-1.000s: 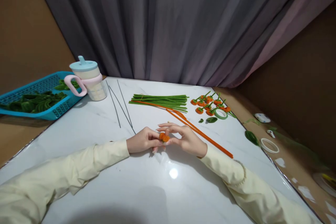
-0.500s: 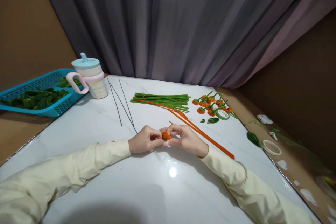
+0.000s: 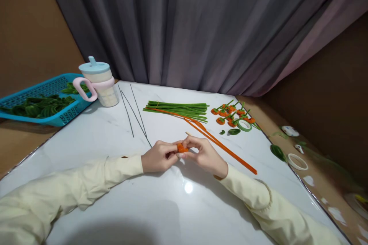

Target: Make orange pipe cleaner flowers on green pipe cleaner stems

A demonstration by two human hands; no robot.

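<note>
A small orange pipe-cleaner flower is pinched between my two hands above the white table. My left hand grips its left side with thumb and fingers pressed together. On the other side, the thumb and fingers of my right hand close around it; parts of the piece are hidden by the fingertips. Just beyond my right hand lie long orange pipe cleaners, slanting to the right. Behind them rests a bundle of green pipe cleaners. A thin dark wire ends close to my left hand.
Several orange flowers with green stems lie at the back right, beside a roll of green tape. A lidded cup stands back left, next to a blue basket of green leaf pieces. A white ring lies by the right edge.
The orange flower has been turned between my fingers, so more orange and less green shows. Both hands stay in nearly the same place.
</note>
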